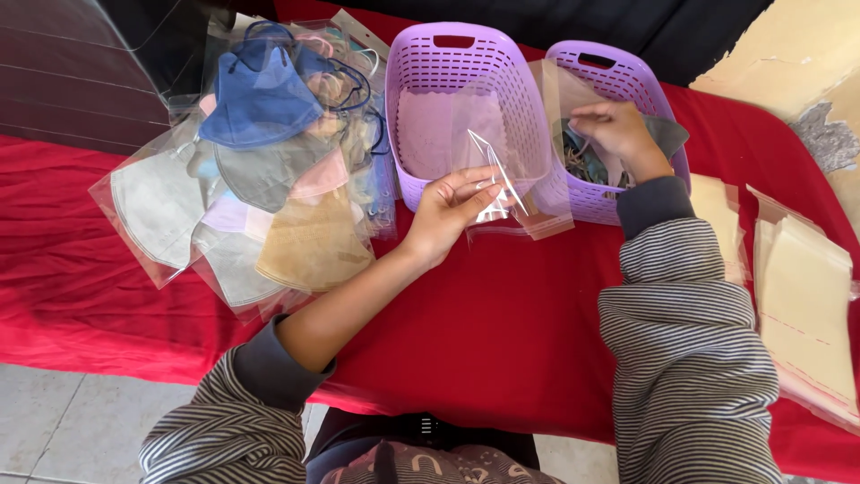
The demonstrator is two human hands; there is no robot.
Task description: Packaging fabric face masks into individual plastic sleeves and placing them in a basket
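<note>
the left hand (pixel 448 211) is pinching an empty clear bag (pixel 506 193) at mid-tabletop, its mouth opening rightward toward the right hand (pixel 618 134), whose grip is closing on a mask (pixel 667 134) in the right basket (pixel 627 76).

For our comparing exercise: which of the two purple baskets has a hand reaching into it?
The right-hand purple basket: the right hand reaches into it, while the left-hand purple basket has none inside.

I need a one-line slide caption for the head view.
Left hand holds a clear bag; right hand reaches into a purple basket.
</note>
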